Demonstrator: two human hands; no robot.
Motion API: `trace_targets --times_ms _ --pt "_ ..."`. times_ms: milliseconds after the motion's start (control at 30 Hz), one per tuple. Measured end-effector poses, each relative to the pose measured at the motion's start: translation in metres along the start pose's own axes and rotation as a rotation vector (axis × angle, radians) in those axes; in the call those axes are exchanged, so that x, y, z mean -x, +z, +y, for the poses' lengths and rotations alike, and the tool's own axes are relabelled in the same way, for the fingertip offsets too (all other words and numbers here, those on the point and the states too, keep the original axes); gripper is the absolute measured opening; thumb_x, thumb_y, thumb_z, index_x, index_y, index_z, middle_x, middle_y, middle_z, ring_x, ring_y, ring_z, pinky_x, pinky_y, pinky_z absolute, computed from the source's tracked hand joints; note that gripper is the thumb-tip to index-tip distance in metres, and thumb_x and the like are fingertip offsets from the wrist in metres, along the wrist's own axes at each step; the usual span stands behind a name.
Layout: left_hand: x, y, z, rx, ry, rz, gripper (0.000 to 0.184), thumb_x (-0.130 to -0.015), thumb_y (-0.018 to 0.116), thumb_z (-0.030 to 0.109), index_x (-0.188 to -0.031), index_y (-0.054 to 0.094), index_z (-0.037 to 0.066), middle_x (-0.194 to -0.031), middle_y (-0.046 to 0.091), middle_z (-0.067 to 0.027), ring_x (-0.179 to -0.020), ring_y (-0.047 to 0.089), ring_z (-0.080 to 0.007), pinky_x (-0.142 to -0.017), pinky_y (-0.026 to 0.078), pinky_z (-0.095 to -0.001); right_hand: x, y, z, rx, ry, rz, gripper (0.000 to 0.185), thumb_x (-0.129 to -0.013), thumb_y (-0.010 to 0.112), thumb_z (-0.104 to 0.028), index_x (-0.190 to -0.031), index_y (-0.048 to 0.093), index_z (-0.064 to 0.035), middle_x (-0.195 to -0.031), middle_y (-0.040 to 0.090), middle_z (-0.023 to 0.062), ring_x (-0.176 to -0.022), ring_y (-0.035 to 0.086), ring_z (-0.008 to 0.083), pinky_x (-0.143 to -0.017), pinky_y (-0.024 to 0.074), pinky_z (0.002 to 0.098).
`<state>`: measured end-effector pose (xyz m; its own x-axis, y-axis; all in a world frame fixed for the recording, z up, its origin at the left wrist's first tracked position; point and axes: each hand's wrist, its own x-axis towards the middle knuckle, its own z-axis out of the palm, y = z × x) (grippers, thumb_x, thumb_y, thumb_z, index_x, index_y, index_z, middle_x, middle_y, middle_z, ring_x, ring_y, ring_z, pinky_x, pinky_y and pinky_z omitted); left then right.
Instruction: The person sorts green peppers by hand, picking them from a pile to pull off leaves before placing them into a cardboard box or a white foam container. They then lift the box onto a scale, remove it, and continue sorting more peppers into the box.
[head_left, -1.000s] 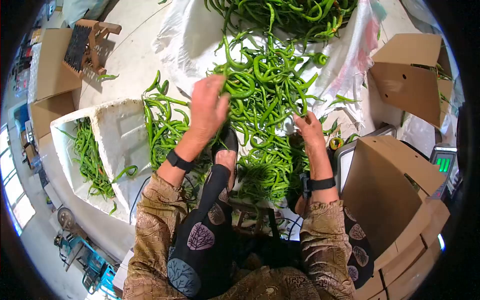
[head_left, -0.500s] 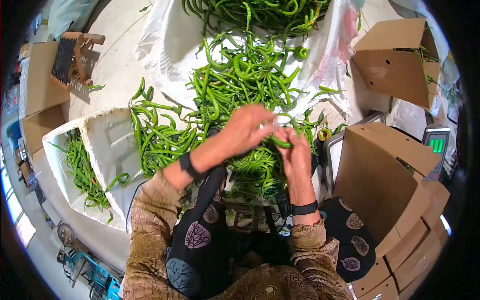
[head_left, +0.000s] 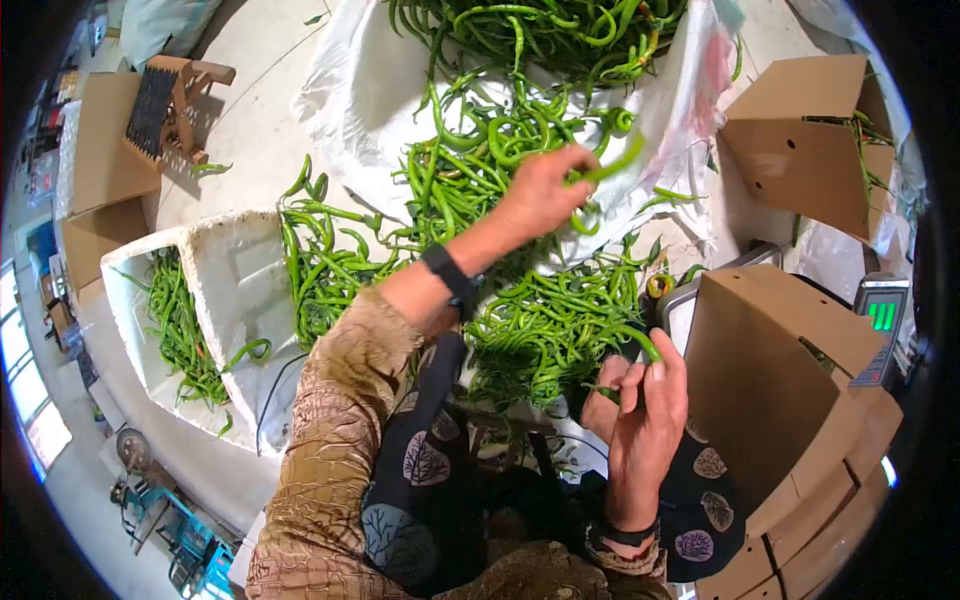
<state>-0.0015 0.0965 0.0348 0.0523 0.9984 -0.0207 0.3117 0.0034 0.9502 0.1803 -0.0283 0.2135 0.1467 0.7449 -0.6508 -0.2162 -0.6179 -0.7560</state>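
Note:
Stretched forward over the pepper heap, my left hand (head_left: 555, 190) is closed on a green chili pepper (head_left: 622, 160) that points out to the right, slightly blurred. Below it, another curved chili (head_left: 585, 222) is in view; whether the hand touches it I cannot tell. My right hand (head_left: 645, 410), back near my knee, is closed around a long green chili (head_left: 637, 340) whose curved end sticks out past the fingertips. Between the hands lies a pile of green chilies (head_left: 550, 320), and beyond it a looser heap (head_left: 450, 180) spills from a white woven sack (head_left: 345, 130).
At the left a white foam box (head_left: 190, 290) lies with chilies inside. An open cardboard box (head_left: 760, 390) stands close on my right, beside a scale display (head_left: 880, 315). Farther off are another cardboard box (head_left: 800, 150) and a small wooden stool (head_left: 165, 110).
My hands have separated: the left has gone forward and right with a chili, while the right has dropped back toward my knee, holding a chili. The view has shifted slightly.

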Motion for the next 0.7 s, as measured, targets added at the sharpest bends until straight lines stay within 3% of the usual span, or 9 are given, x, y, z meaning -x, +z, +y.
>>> trace_targets --times_ms 100,167,300,333,433,500,533,633,700 --pt "0.011 -0.055 0.046 0.514 -0.158 0.012 0.022 -0.09 0.056 0.007 -0.111 0.056 0.001 -0.11 0.066 -0.0086 -0.103 0.062 -0.0156 -0.094 0.048 -0.033 0.014 -0.002 -0.008 0.023 0.009 -0.007 0.036 -0.099 0.049 -0.015 -0.13 0.047 0.0044 -0.08 0.051 0.0046 -0.068 0.042 0.0068 -0.062 0.0352 0.0202" --pt "0.027 -0.076 0.051 0.531 -0.131 0.065 0.023 -0.09 0.055 0.006 -0.112 0.054 0.001 -0.113 0.065 -0.0112 -0.11 0.06 -0.0187 -0.101 0.044 -0.0335 0.019 -0.007 -0.009 0.007 0.006 -0.019 0.036 -0.098 0.049 -0.015 -0.129 0.047 0.0047 -0.081 0.052 0.0052 -0.068 0.042 0.0072 -0.063 0.0357 0.0213" --pt "0.072 -0.099 0.083 0.426 0.066 0.167 0.021 -0.092 0.053 0.004 -0.112 0.05 -0.001 -0.116 0.064 -0.0144 -0.113 0.059 -0.0202 -0.1 0.044 -0.0343 0.037 -0.017 -0.01 0.042 -0.008 -0.081 0.036 -0.098 0.05 -0.016 -0.129 0.049 0.0038 -0.08 0.053 0.0059 -0.067 0.043 0.0085 -0.066 0.038 0.0228" --pt "0.078 -0.107 0.089 0.52 -0.089 0.222 0.023 -0.093 0.051 0.004 -0.115 0.047 -0.001 -0.115 0.064 -0.0158 -0.113 0.06 -0.0222 -0.1 0.045 -0.0357 0.043 -0.018 -0.009 0.052 0.022 -0.061 0.037 -0.098 0.05 -0.017 -0.129 0.049 0.0038 -0.079 0.053 0.0055 -0.067 0.043 0.0083 -0.066 0.0384 0.0225" --pt "0.088 -0.126 0.071 0.854 -0.134 0.421 0.024 -0.096 0.051 0.011 -0.117 0.046 0.0 -0.111 0.064 -0.0153 -0.107 0.062 -0.0242 -0.098 0.047 -0.0375 0.05 -0.021 -0.007 0.091 0.053 -0.039 0.038 -0.099 0.049 -0.019 -0.129 0.048 0.0049 -0.077 0.053 0.0037 -0.067 0.044 0.0082 -0.067 0.0397 0.022" --pt "0.104 -0.141 0.064 0.837 -0.194 0.45 0.027 -0.096 0.054 0.017 -0.117 0.047 0.001 -0.11 0.064 -0.0146 -0.102 0.063 -0.0241 -0.095 0.047 -0.0373 0.045 -0.028 0.0 0.026 0.03 -0.055 0.039 -0.1 0.047 -0.019 -0.13 0.047 0.0058 -0.09 0.06 0.0084 -0.067 0.045 0.008 -0.069 0.042 0.0227" --pt "0.115 -0.15 0.054 0.778 -0.288 0.35 0.026 -0.096 0.054 0.017 -0.116 0.048 0.002 -0.107 0.064 -0.0134 -0.1 0.063 -0.0236 -0.094 0.047 -0.0375 0.04 -0.025 0.0 -0.011 0.04 0.001 0.039 -0.1 0.045 -0.019 -0.131 0.047 0.0062 -0.108 0.061 0.0127 -0.07 0.048 0.0087 -0.071 0.0444 0.024" --pt "0.158 -0.185 0.004 0.333 -0.509 -0.098 0.028 -0.092 0.058 0.02 -0.112 0.054 0.002 -0.092 0.066 -0.0107 -0.09 0.064 -0.019 -0.082 0.049 -0.0356 0.029 -0.028 0.005 -0.171 0.067 -0.017 0.039 -0.101 0.043 -0.018 -0.131 0.046 0.0066 -0.123 0.057 0.0148 -0.077 0.051 0.0099 -0.073 0.0453 0.0245" --pt "0.185 -0.196 -0.01 -0.668 -0.514 -0.416 0.025 -0.09 0.059 0.018 -0.11 0.059 0.001 -0.089 0.067 -0.014 -0.082 0.065 -0.0198 -0.075 0.051 -0.0358 0.023 -0.03 0.014 -0.185 0.073 -0.035 0.039 -0.101 0.043 -0.017 -0.131 0.046 0.0065 -0.114 0.059 0.0131 -0.082 0.053 0.011 -0.074 0.0449 0.0247"
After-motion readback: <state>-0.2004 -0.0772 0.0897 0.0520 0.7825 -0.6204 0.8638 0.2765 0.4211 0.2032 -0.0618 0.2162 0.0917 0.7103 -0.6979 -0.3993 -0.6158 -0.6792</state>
